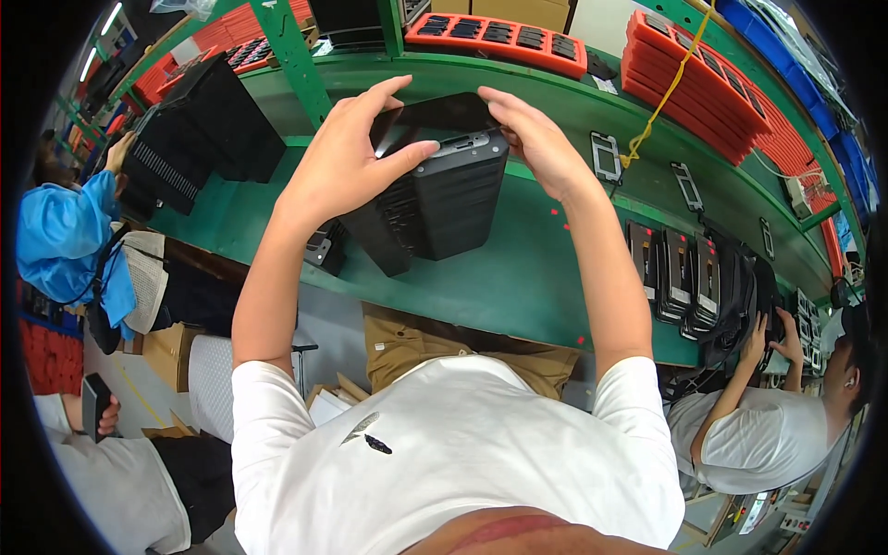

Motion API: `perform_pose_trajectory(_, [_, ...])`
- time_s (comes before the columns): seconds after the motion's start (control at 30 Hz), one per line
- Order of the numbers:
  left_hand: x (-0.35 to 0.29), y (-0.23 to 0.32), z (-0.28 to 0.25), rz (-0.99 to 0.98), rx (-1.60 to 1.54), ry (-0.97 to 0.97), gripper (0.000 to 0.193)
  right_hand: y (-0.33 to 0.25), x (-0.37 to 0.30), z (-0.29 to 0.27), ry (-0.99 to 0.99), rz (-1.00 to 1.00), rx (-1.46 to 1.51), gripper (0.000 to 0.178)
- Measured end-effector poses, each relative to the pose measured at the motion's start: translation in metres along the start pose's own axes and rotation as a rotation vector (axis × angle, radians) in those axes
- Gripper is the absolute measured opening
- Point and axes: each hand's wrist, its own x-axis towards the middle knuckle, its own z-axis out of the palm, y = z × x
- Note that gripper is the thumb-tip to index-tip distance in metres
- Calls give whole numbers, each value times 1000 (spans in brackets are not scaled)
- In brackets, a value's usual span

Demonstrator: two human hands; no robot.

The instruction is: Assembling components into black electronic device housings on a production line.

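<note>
A tall stack of flat black devices (pixel 460 205) stands on the green workbench (pixel 527 268) in front of me. On its top lies a device with a glossy black face (pixel 439 113); its near edge is grey with slots. My left hand (pixel 356 153) grips the left side of this top device, thumb pressed on the near edge and fingers round the far left corner. At the right corner, my right hand (pixel 535 134) holds the same device with bent fingers, partly hidden by its palm. A second, shorter black stack (pixel 375 242) touches the tall one on its left.
Tall black stacks (pixel 208 120) stand further left. Black frames (pixel 606 155) lean along the bench's back, below red trays (pixel 499 39) on a green shelf. A yellow cord (pixel 668 92) hangs there. Dark devices (pixel 675 273) lie at right, near a co-worker (pixel 768 425).
</note>
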Motion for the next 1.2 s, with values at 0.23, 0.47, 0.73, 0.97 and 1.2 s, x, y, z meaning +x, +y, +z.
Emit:
perform_pose_trajectory(0.23, [-2, -3, -1, -13, -43, 20, 79, 9, -3, 1, -86, 1, -12, 64])
perform_pose_trajectory(0.47, [-5, -1, -7, -103, -137, -39, 83, 1, -10, 7, -156, 12, 39, 73])
perform_pose_trajectory(0.73, [-13, -6, -20, -60, -39, -8, 73, -3, -13, 9, -170, 5, -11, 69])
perform_pose_trajectory(0.97, [-33, -33, -39, -173, 11, -179, 52, 18, -12, 4, -48, -186, -32, 56])
perform_pose_trajectory(1.2, [-40, -34, -37, -172, -94, -203, 47, 24, -59, -45, 1075, -433, -591, 31])
